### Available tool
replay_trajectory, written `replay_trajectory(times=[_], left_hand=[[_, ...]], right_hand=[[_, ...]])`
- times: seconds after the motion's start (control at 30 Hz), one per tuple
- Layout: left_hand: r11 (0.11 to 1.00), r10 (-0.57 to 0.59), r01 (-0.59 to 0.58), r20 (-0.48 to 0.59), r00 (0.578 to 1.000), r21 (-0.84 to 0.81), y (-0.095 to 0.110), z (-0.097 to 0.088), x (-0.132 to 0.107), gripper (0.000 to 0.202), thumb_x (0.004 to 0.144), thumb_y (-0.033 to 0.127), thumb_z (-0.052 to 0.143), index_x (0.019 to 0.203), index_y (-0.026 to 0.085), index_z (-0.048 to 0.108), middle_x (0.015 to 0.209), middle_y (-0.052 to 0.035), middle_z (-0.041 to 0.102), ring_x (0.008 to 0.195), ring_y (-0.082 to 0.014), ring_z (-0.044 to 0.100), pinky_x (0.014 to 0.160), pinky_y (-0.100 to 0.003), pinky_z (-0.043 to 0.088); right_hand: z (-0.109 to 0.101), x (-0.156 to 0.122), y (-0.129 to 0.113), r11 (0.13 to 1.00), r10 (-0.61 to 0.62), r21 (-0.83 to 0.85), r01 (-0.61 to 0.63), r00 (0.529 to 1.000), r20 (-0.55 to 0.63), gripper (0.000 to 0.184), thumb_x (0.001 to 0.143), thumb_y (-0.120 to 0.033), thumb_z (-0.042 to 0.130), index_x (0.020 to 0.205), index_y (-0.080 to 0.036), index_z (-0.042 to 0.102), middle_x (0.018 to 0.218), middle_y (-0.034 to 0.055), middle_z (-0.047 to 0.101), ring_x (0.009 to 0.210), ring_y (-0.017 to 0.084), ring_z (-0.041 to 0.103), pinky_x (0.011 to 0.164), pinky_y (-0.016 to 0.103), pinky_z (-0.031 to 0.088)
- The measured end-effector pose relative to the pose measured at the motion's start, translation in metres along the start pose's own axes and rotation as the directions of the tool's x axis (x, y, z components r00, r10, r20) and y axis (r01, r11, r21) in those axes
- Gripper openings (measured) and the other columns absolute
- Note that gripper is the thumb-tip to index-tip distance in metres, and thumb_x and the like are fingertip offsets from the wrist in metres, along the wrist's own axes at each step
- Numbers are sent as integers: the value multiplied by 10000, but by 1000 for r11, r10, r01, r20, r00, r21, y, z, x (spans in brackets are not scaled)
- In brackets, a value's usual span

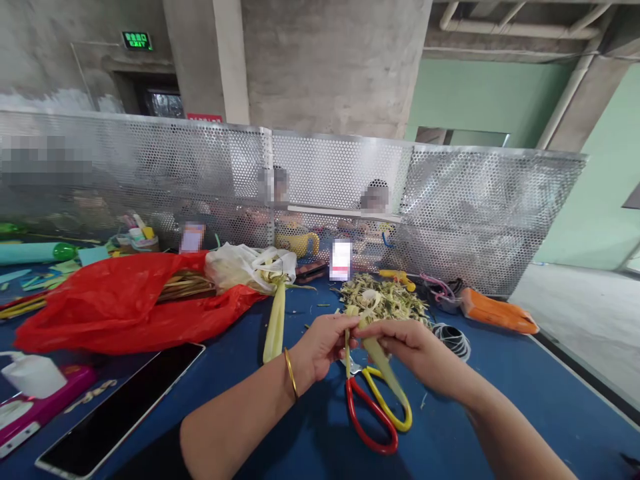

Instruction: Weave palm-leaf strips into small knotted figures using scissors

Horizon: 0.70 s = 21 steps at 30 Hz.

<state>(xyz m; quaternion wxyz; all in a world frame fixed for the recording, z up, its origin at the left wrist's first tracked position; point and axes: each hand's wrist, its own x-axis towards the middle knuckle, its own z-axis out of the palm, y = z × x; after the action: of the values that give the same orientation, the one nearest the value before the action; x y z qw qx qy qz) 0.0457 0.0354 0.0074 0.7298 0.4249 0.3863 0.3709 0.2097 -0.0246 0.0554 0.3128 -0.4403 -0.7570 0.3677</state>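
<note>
Pale-green leaf strip (384, 367), slanting nearward

Left of the left hand (325, 343), a loose leaf piece (275, 330) points lengthwise away. The left hand pinches a narrow strip (349, 357) that hangs nearward. Red-and-yellow-handled scissors (353, 389) lie just nearward of both hands. From between the hands, the pale-green leaf strip's long axis runs nearward and rightward above the handles; the right hand (413, 347), closer to it, pinches its upper part.
</note>
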Motion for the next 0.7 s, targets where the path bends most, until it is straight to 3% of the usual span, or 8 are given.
replay_trajectory(times=[0.1,0.17,0.23,0.33,0.4,0.47,0.7], left_hand=[[999,23,-23,19,1000,40,2,2,-2,257,613,354,727,637,133,598,548,23,512,471,-63,442,409,-211,166],[997,31,-33,31,999,66,4,2,-4,258,627,362,721,662,135,602,578,12,544,478,-68,466,402,-208,179],[995,35,-40,50,998,90,5,3,-6,262,640,369,717,663,138,597,601,4,563,482,-71,478,392,-206,189],[992,47,-54,66,997,111,5,4,-8,269,656,372,716,634,142,578,607,-2,568,473,-72,476,373,-202,195],[992,45,-54,75,996,112,4,4,-8,255,662,362,714,651,142,585,613,-2,572,469,-71,477,365,-198,198],[991,47,-56,83,995,119,4,4,-8,243,677,354,700,658,139,588,617,-3,576,464,-68,476,363,-195,207],[995,34,-37,38,999,92,6,5,-8,181,680,289,671,663,139,573,599,5,575,468,-71,496,371,-192,227]], right_hand=[[0,1,-1,997,-69,-40,70,998,13,216,859,-226,523,952,-265,714,859,18,674,837,171,615,793,312,479],[2,4,1,984,-140,-123,126,984,-108,171,860,-260,546,812,-245,710,770,14,627,757,154,578,724,285,459],[7,7,3,970,-219,-169,177,937,-272,216,856,-306,560,686,-216,657,745,20,577,746,154,536,696,275,432],[14,10,4,986,-164,-37,163,897,-411,253,859,-370,539,675,-201,578,693,9,527,683,145,498,635,259,411],[17,11,6,991,-49,91,94,912,-408,266,865,-409,518,703,-201,544,597,-23,471,556,120,435,540,240,375],[16,10,9,994,21,103,23,916,-400,300,872,-430,502,679,-201,507,539,-45,413,493,103,364,482,231,318],[7,9,11,977,-11,-203,-71,925,-380,342,835,-361,525,551,-193,435,584,-22,434,582,117,406,520,232,305]])
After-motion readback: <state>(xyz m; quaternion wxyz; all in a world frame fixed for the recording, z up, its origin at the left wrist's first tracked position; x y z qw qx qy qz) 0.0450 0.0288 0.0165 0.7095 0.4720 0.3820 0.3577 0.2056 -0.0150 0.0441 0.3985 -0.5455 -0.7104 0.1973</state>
